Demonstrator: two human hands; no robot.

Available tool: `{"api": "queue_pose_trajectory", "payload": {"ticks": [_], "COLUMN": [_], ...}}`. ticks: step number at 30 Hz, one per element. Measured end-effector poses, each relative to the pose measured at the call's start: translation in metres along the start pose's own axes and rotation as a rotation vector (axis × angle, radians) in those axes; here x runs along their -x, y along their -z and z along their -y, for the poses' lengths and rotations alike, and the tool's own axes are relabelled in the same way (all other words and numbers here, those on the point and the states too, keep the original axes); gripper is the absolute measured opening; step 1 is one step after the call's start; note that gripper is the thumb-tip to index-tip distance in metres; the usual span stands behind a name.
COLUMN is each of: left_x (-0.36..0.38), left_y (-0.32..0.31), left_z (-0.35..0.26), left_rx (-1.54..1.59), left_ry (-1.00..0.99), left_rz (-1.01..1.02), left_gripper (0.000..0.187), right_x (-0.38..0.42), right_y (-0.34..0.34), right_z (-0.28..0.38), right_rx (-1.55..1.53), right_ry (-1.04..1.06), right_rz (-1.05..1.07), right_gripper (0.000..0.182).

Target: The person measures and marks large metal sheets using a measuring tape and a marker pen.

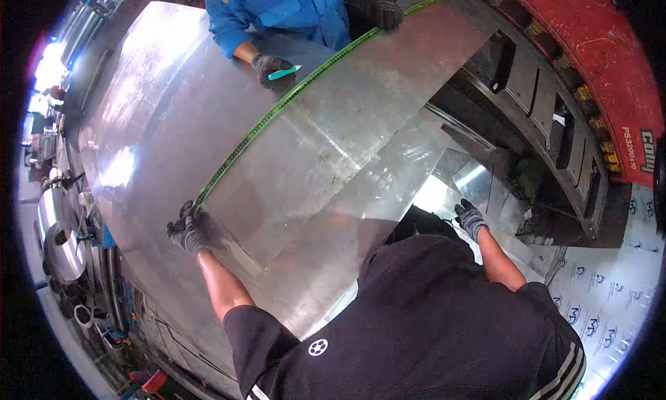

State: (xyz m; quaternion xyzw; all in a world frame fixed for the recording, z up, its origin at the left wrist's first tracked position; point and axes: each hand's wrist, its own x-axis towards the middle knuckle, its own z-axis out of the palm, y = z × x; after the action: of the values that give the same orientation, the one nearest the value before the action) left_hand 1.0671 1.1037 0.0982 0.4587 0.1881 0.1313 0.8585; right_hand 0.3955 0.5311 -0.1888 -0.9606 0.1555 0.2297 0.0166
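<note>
My left hand (186,233), in a grey glove, grips the near end of a green measuring tape (272,115). The tape curves in view across a large shiny metal sheet (229,101) toward the far side. My right hand (472,218), also gloved, is beside the sheet's right edge, over smaller bright metal pieces (438,194). Its fingers look apart and hold nothing visible. Across the sheet, a co-worker's gloved hand (274,70) holds a teal tool (283,74); their other gloved hand (385,11) rests at the tape.
The co-worker in a blue jacket (295,15) stands at the sheet's far edge. A red machine (610,60) with a dark slotted frame (531,95) is at the right. Printed protective film (603,289) covers a surface at lower right. A metal coil (61,235) and machine parts lie left.
</note>
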Motion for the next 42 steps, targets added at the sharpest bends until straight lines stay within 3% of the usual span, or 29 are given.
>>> {"api": "queue_pose_trajectory", "payload": {"ticks": [1, 2, 3, 4, 6, 8, 10, 11, 12, 13, 17, 22, 24, 25, 26, 27, 28, 29, 30, 31, 33, 34, 35, 36, 37, 38, 39, 41, 42], "left_x": [-0.025, -0.072, -0.096, -0.078, -0.018, -0.079, -0.1, -0.097, -0.098, -0.1, -0.089, -0.078, -0.093, -0.115, -0.143, -0.155, -0.144, -0.121, -0.098, -0.077, -0.047, -0.082, -0.126, -0.191, -0.179, -0.161, -0.135, -0.079, -0.051], "left_y": [0.022, 0.066, 0.087, 0.071, 0.021, 0.059, 0.089, 0.092, 0.093, 0.093, 0.074, 0.059, 0.084, 0.104, 0.124, 0.132, 0.122, 0.102, 0.082, 0.058, 0.021, 0.087, 0.132, 0.153, 0.137, 0.125, 0.102, 0.055, 0.025], "left_z": [0.007, 0.019, 0.026, 0.022, 0.008, 0.003, 0.015, 0.021, 0.024, 0.025, 0.011, 0.005, 0.01, 0.014, 0.017, 0.019, 0.018, 0.014, 0.01, 0.004, -0.006, 0.007, 0.023, 0.028, 0.025, 0.017, 0.02, 0.012, 0.004], "left_rx": [0.003, -0.293, -0.589, -0.588, -0.139, -0.08, -0.026, -0.212, -0.394, -0.394, -0.226, -0.041, -1.357, -1.354, -1.441, -1.517, -1.516, -0.792, -0.05, -0.05, -0.003, -0.003, -0.865, -1.708, -1.709, -1.359, -1.007, -0.295, 0.063], "left_ry": [0.001, -0.122, -0.247, -0.248, -0.098, 0.069, 0.238, -0.003, -0.248, -0.248, -0.013, 0.223, -0.221, -0.223, -0.402, -0.584, -0.584, -0.078, 0.381, 0.381, 0.301, 0.301, 0.02, -0.307, -0.308, -0.181, -0.058, 0.17, 0.278], "left_rz": [0.005, -0.007, -0.02, -0.016, -0.022, 0.135, 0.28, 0.334, 0.384, 0.388, 0.209, 0.023, 0.255, 0.255, 0.425, 0.599, 0.601, 0.469, 0.292, 0.292, -0.14, -0.137, 0.12, 0.393, 0.398, 0.278, 0.161, -0.065, -0.174], "left_gripper": [0.028, 0.027, 0.034, 0.034, 0.031, 0.03, 0.031, 0.031, 0.035, 0.035, 0.036, 0.038, 0.046, 0.046, 0.048, 0.05, 0.05, 0.049, 0.049, 0.049, 0.05, 0.05, 0.05, 0.053, 0.053, 0.055, 0.058, 0.064, 0.067], "right_x": [-0.006, -0.013, -0.013, -0.014, -0.016, -0.015, -0.013, -0.012, -0.011, -0.01, -0.004, -0.01, -0.011, -0.012, -0.013, -0.016, -0.022, -0.025, -0.025, -0.027, -0.028, -0.026, -0.024, -0.024, -0.024, -0.025, -0.024, -0.022, -0.021], "right_y": [0.048, 0.107, 0.11, 0.099, 0.063, 0.032, 0.014, 0.015, 0.016, 0.018, 0.091, 0.071, 0.081, 0.111, 0.129, 0.119, 0.091, 0.072, 0.069, 0.066, 0.052, 0.032, 0.018, 0.013, 0.005, 0.0, 0.019, 0.082, 0.083], "right_z": [0.024, 0.052, 0.052, 0.048, 0.037, 0.032, 0.031, 0.033, 0.034, 0.034, 0.055, 0.044, 0.042, 0.047, 0.05, 0.05, 0.047, 0.046, 0.045, 0.044, 0.04, 0.032, 0.026, 0.023, 0.019, 0.016, 0.022, 0.044, 0.046], "right_rx": [-0.018, -0.036, -0.038, -0.008, 0.019, -1.146, -1.211, -1.271, -1.273, -1.2, -1.104, -1.064, -0.98, -0.602, -0.222, -0.222, -0.735, -1.244, -1.245, -1.226, -1.21, -0.9, -0.59, -0.592, -0.303, -0.014, -0.016, -1.32, -1.323], "right_ry": [-0.067, -0.134, -0.138, -0.118, -0.103, -0.482, -0.451, -0.415, -0.418, -0.428, -0.457, -0.478, -0.431, -0.283, -0.134, -0.136, -0.382, -0.625, -0.626, -0.669, -0.713, -0.525, -0.338, -0.342, -0.164, 0.014, 0.01, -0.673, -0.679], "right_rz": [0.17, 0.341, 0.338, 0.285, 0.226, 0.054, -0.003, -0.059, -0.06, -0.048, 0.059, 0.05, 0.017, 0.155, 0.284, 0.282, 0.169, 0.037, 0.038, 0.017, -0.007, -0.057, -0.103, -0.103, -0.122, -0.138, -0.136, 0.116, 0.116], "right_gripper": [0.048, 0.047, 0.047, 0.054, 0.063, 0.06, 0.059, 0.059, 0.059, 0.06, 0.064, 0.065, 0.064, 0.048, 0.038, 0.038, 0.039, 0.04, 0.04, 0.039, 0.038, 0.044, 0.055, 0.055, 0.058, 0.061, 0.061, 0.059, 0.059]}}
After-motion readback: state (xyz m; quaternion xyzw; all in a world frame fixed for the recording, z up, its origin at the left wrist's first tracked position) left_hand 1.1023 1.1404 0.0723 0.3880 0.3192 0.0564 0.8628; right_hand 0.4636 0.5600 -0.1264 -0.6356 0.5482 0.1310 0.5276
